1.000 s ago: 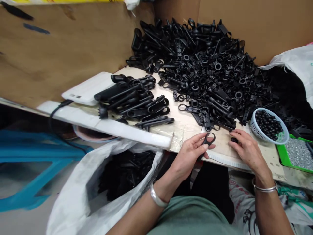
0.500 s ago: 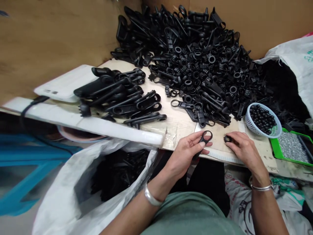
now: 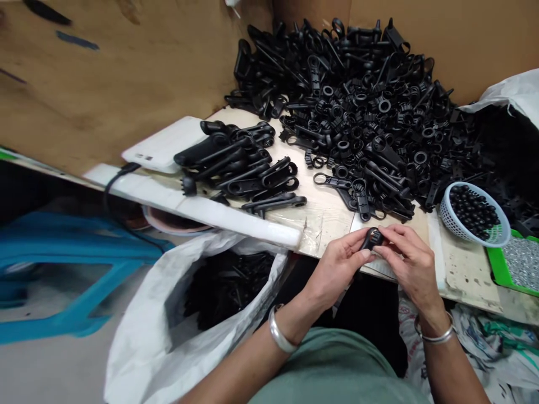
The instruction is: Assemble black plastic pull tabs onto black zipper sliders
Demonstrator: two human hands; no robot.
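My left hand [image 3: 339,264] grips a black plastic handle part [image 3: 371,238] with a ring end, held over the table's front edge. My right hand [image 3: 406,261] meets it from the right, its fingers pinched on a small black piece pressed at the ring; that piece is mostly hidden. A big heap of black plastic parts [image 3: 362,112] fills the back of the table. A smaller stack of long black handles [image 3: 244,165] lies to the left of my hands.
A white basket of black beads [image 3: 474,213] and a green tray of small metal bits [image 3: 517,264] stand at the right. A white sack with black parts [image 3: 202,297] hangs open below the table edge. A white device [image 3: 162,146] lies at the left; cardboard walls behind.
My right hand lifted a small black piece off the table and brought it left onto the ring of the part in my left hand. The hands have come together.
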